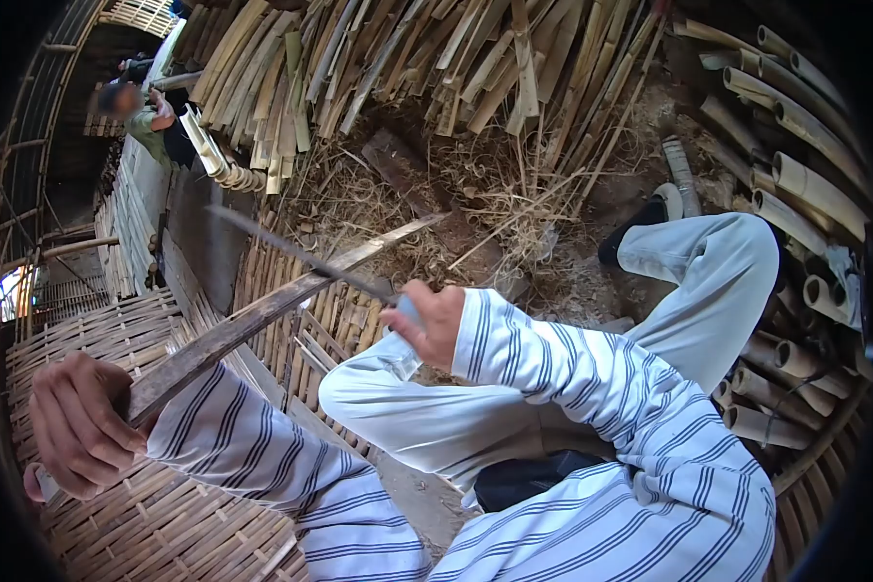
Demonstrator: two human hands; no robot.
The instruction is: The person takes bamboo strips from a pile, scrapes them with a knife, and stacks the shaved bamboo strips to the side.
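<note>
My left hand (82, 422) is wrapped around the near end of a long, flat wooden or bamboo strip (228, 335). From there the strip slants up and right, and its far end is paler than the dark near part. In my right hand (432, 325) is a knife (272, 238), gripped by a bluish-grey handle. Its long, narrow blade points up and left, crossing over the strip near the middle of the view. Whether blade and strip touch, I cannot tell. A small pinkish thing shows beside my left hand; its kind is unclear.
Split bamboo pieces (398, 48) are heaped ahead. Bamboo poles (795, 184) are stacked at right. Thin shavings (485, 170) cover the ground around a dark board (393, 160). Woven bamboo matting (97, 325) lies at left. Another person (150, 121) is at upper left.
</note>
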